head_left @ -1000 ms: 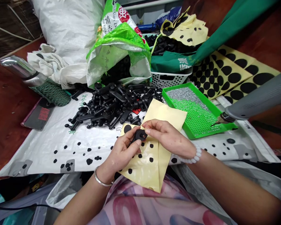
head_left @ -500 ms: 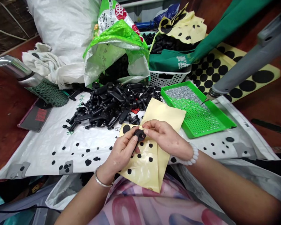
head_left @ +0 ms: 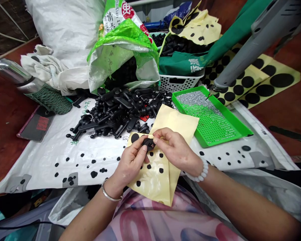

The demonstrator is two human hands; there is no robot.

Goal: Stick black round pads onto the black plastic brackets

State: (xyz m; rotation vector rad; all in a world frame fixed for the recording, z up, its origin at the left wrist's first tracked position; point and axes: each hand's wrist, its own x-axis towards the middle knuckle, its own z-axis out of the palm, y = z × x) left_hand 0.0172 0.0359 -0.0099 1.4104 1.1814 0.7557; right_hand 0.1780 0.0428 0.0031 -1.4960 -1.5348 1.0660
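Note:
My left hand is closed around a black plastic part with a round head, its thumb pressing the near side. The fingers of my right hand are pinched together at the right edge of that head. Whatever they grip there is too small and hidden to name. Both hands are above a cream sticker sheet dotted with small black round pads. A second cream sheet lies partly under it.
Similar black plastic parts are heaped beyond my hands. A green tray of small screws stands to the right, a grey power screwdriver hanging over it. At left are a bottle and a phone.
The screwdriver has swung left and up above the tray. In my left hand the round head looks slightly more tilted. My right hand stays pinched at its edge, with almost no shift.

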